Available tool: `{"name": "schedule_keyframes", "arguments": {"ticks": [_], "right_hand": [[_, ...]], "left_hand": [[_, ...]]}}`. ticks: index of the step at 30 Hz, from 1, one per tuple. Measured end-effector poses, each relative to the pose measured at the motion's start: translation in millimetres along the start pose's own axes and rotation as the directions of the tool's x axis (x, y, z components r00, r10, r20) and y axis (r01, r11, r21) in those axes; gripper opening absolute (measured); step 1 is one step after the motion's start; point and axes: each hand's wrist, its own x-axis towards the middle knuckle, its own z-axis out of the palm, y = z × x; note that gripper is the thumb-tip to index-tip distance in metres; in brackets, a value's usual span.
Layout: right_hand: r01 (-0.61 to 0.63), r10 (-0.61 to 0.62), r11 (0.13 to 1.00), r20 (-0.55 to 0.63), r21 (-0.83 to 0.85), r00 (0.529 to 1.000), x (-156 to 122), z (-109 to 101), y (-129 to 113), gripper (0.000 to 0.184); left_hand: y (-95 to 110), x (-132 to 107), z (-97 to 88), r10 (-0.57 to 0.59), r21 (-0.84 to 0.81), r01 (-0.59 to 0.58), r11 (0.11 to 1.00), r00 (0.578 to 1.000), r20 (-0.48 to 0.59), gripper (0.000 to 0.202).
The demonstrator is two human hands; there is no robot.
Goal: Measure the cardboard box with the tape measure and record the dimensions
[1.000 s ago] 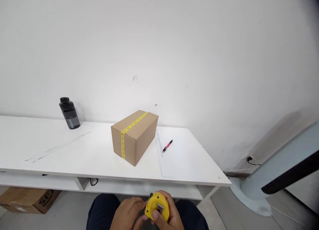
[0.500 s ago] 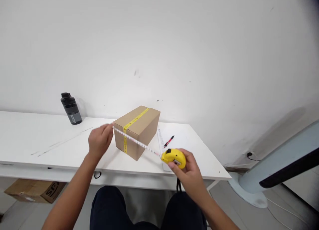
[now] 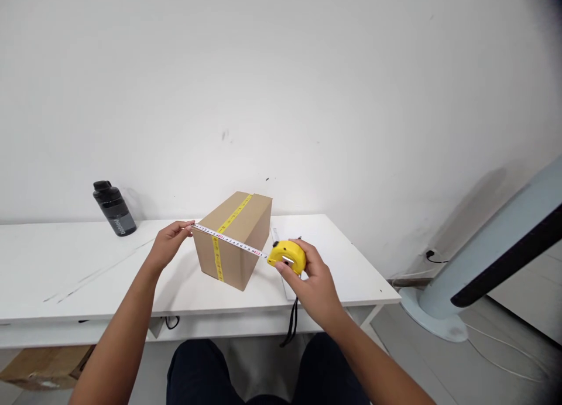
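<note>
A brown cardboard box (image 3: 228, 258) with yellow printed tape stands on the white table (image 3: 109, 276). Its near top edge has the white, numbered blade of a tape measure (image 3: 287, 256) stretched along it. My left hand (image 3: 169, 241) pinches the blade's end at the box's near left corner. The yellow case, with a black wrist strap hanging down, is gripped by my right hand (image 3: 318, 282) to the right of the box. Part of a sheet of paper (image 3: 316, 229) lies behind and under that hand; the pen is mostly hidden.
At the left a dark water bottle (image 3: 115, 209) stands near the wall. Another cardboard box (image 3: 44, 367) sits below the table. To the right, a pale column-shaped appliance (image 3: 474, 276) rises from a round base on the floor, with cables beside it.
Both hands have brought the tape measure against the box's near top edge, and the blade now lies flatter with its numbers facing up. The view has shifted slightly.
</note>
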Motion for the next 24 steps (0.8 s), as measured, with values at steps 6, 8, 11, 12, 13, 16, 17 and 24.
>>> {"name": "schedule_keyframes", "arguments": {"ticks": [6, 8, 11, 12, 13, 16, 17, 24], "right_hand": [[0.068, -0.067, 0.998, 0.159, -0.006, 0.985, 24.6, 24.0, -6.9, 0.04], [0.066, -0.065, 0.998, 0.187, 0.003, 0.98, 28.1, 21.0, -5.0, 0.041], [0.056, -0.06, 0.998, 0.24, 0.025, 0.969, 34.2, 8.7, -1.1, 0.042], [0.057, -0.063, 0.998, 0.258, 0.03, 0.964, 37.5, 3.8, 0.4, 0.043], [0.058, -0.065, 0.998, 0.274, 0.036, 0.959, 41.7, -1.0, 2.1, 0.043], [0.036, -0.051, 0.998, 0.319, 0.055, 0.946, 57.8, -13.4, 9.9, 0.049], [0.023, -0.043, 0.998, 0.332, 0.063, 0.942, 63.5, -16.3, 13.5, 0.051], [-0.05, -0.01, 0.986, 0.352, 0.161, 0.936, 81.5, -20.1, 35.8, 0.058]], "left_hand": [[19.5, -27.3, 3.7, 0.016, 0.079, -0.018, 0.997, 0.999, 0.029, 0.053], [24.3, -35.5, 2.8, 0.041, 0.11, -0.045, 0.993, 0.998, 0.043, 0.051], [28.9, -44.0, 2.9, 0.077, 0.127, -0.084, 0.988, 0.995, 0.059, 0.049], [30.2, -45.6, 4.1, 0.086, 0.13, -0.093, 0.987, 0.995, 0.059, 0.048], [31.7, -46.6, 6.1, 0.094, 0.132, -0.101, 0.986, 0.994, 0.055, 0.046], [37.6, -47.0, 14.2, 0.106, 0.144, -0.112, 0.983, 0.993, 0.048, 0.044], [40.0, -46.8, 16.8, 0.107, 0.15, -0.113, 0.982, 0.993, 0.047, 0.044], [51.4, -47.8, 21.6, 0.08, 0.191, -0.092, 0.977, 0.994, 0.068, 0.038]]}}
